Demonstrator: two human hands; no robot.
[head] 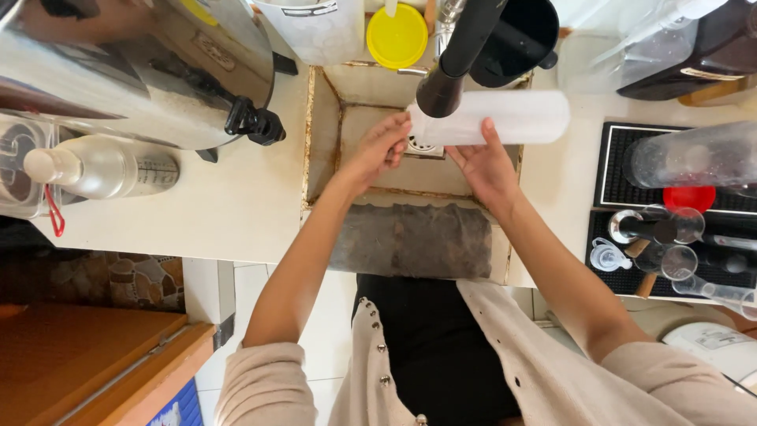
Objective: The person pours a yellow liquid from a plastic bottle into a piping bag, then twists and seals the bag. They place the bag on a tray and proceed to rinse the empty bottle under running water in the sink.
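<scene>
Beige cardigan sleeves (pixel 260 379) frame the bottom of the view, both forearms reaching up from them to a small square sink (pixel 323 126) set into a white counter (pixel 229 197); a grey cloth (pixel 414 239) lies draped over the sink's near edge, just below the wrists. Over the basin a translucent white plastic bottle (pixel 505 117) lies on its side, its narrower end pointing left beneath the black faucet spout (pixel 451 75), which crosses in front of it; the drain (pixel 422 144) shows just under that end. Right hand (pixel 485 164) supports the bottle from below, thumb up against its near side, fingers wrapped out of sight behind it, so it is clamped on the bottle; left hand (pixel 380 150) has its fingers bunched together at the bottle's left end, touching it near the spout, though whether it grips or only rubs there cannot be told. Left of the sink a large stainless steel urn (pixel 134 71) with a black tap (pixel 256 122) stands on the counter; beside it lies a clear bottle with a cream cap (pixel 102 167). Behind the sink sit a yellow lid (pixel 397 35) and a black jug (pixel 520 35). Right of the sink, black drip mats (pixel 623 173) carry a clear plastic container (pixel 694 154), a red lid (pixel 689 197) and small glass measuring cups (pixel 670 237).
</scene>
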